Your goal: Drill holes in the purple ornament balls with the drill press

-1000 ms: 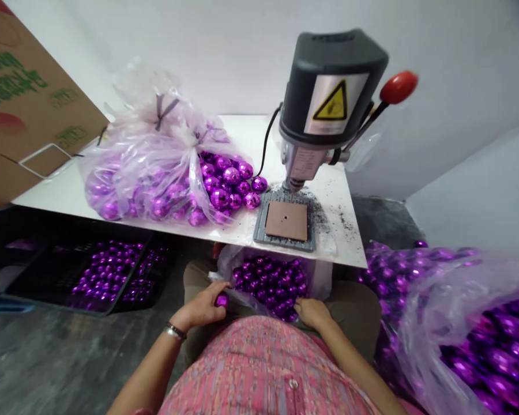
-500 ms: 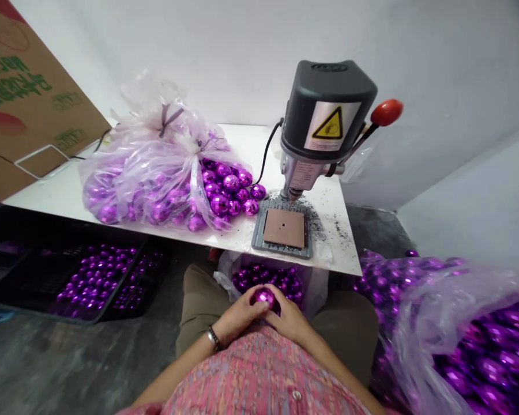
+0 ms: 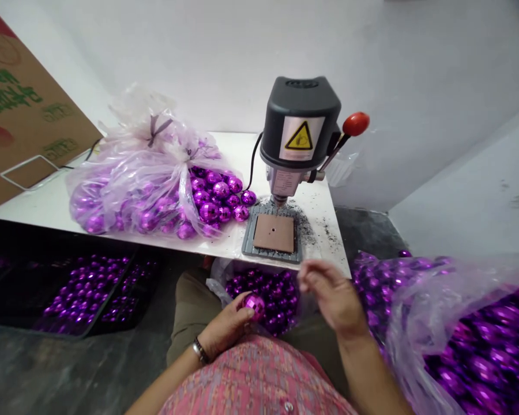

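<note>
A shiny purple ball [image 3: 254,306] is held in my left hand [image 3: 230,324] above my lap, its faceted surface facing up. My right hand [image 3: 335,297] is raised by the table's front edge, right of the drill press base; its fingers are curled and blurred, and whether they pinch anything cannot be made out. The drill press [image 3: 300,124] stands on the table, its bit over a brown square plate [image 3: 274,233] with a small hole. Below the table edge, between my knees, an open bag of purple balls [image 3: 270,294] sits near both hands.
Plastic bags of purple balls [image 3: 125,196] cover the left of the white table [image 3: 225,245]. A cardboard box [image 3: 30,109] stands behind them. Black crates [image 3: 86,334] are at lower left, a large open bag [image 3: 419,323] at right. The drill's red-knobbed lever [image 3: 356,124] sticks out rightward.
My right hand has let go of the ball and moved up and right to the table edge. My left hand keeps the ball. The view has shifted slightly to the right.
</note>
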